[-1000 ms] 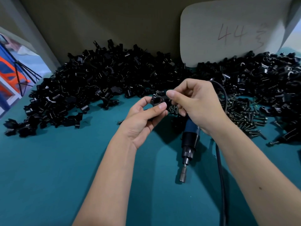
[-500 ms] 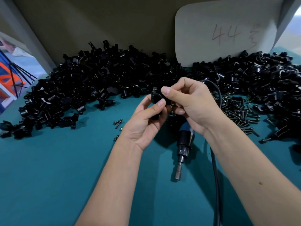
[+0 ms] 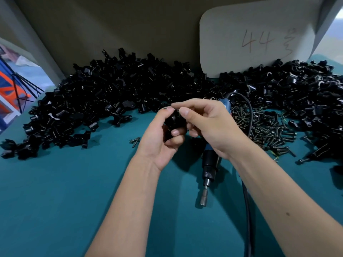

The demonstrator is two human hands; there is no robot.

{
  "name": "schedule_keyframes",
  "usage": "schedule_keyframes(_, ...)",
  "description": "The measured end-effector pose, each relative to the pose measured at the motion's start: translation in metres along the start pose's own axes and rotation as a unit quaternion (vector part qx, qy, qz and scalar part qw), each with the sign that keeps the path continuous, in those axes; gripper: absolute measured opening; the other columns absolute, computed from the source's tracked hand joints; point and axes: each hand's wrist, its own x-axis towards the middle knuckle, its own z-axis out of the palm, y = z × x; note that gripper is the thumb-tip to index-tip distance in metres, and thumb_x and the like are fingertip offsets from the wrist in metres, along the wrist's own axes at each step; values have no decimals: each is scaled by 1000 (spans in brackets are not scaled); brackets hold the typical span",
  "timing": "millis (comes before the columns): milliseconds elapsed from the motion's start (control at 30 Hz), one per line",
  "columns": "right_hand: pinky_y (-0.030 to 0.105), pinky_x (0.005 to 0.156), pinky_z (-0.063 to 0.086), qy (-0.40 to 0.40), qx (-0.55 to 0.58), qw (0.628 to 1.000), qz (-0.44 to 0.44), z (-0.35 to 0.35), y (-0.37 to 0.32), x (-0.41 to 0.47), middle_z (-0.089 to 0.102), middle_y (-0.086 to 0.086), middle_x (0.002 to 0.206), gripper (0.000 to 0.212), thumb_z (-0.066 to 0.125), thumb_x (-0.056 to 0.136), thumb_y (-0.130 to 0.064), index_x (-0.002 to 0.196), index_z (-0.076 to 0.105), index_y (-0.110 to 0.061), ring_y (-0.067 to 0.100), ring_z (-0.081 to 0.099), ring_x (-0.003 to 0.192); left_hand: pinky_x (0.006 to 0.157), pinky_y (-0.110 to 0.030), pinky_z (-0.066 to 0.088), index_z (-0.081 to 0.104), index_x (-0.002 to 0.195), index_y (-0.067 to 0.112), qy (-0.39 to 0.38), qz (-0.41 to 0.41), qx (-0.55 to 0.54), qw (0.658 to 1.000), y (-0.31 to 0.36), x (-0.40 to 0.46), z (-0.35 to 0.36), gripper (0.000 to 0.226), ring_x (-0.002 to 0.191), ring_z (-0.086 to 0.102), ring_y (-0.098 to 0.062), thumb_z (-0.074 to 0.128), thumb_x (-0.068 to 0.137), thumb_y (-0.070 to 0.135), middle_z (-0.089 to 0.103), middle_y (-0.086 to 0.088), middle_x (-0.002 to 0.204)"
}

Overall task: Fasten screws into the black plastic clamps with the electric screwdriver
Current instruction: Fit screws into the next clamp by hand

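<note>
My left hand [image 3: 163,140] curled round a small black plastic clamp [image 3: 175,120], held above the middle of the teal-covered bench [image 3: 55,201]. My right hand [image 3: 207,125] pinched at the clamp's top with thumb and forefinger, perhaps on a screw, though it was too small to tell. The blue-and-black corded electric screwdriver [image 3: 208,169] ran under my right palm, its bit end pointing toward the near edge. A long heap of black plastic clamps [image 3: 111,97] ran along the back edge, and loose dark metal screws [image 3: 267,127] lay toward the right side.
</note>
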Motion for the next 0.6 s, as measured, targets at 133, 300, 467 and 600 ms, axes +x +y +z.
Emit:
schedule_keyframes(133, 22, 46, 39, 48, 25, 999, -2, 1, 4, 1, 56, 2, 66, 12, 77, 92, -4, 83, 70, -10, 13, 47, 56, 38, -14, 25, 56, 99, 20, -7, 24, 2, 1000, -3, -1, 3, 5, 54, 41, -8, 58, 100, 24, 63, -15, 101)
schedule_keyframes(300, 22, 50, 41, 4, 72, 997, -11, -1, 4, 0, 60, 1, 76, 5, 70, 98, -13, 99, 75, -11, 9, 47, 59, 39, -14, 25, 61, 104, 20, -25, 33, -2, 999, -2, -2, 3, 21, 56, 43, -8, 67, 86, 30, 65, -3, 88)
schedule_keyframes(467, 22, 43, 32, 47, 57, 997, -6, 4, 2, -1, 53, -3, 63, 16, 73, 96, -11, 82, 65, -11, 6, 50, 49, 39, -13, 29, 60, 100, 16, -45, 45, 12, 998, -2, -2, 2, 22, 56, 44, -6, 68, 89, 32, 67, -10, 96)
schedule_keyframes(600, 23, 47, 38, 14, 66, 998, -8, 0, 0, -2, 50, -1, 66, 13, 64, 103, -19, 97, 73, -12, 12, 45, 59, 38, -12, 31, 64, 103, 14, -48, 36, -29, 998, -2, -1, 1, 25, 55, 45, -4, 69, 88, 33, 64, -4, 84)
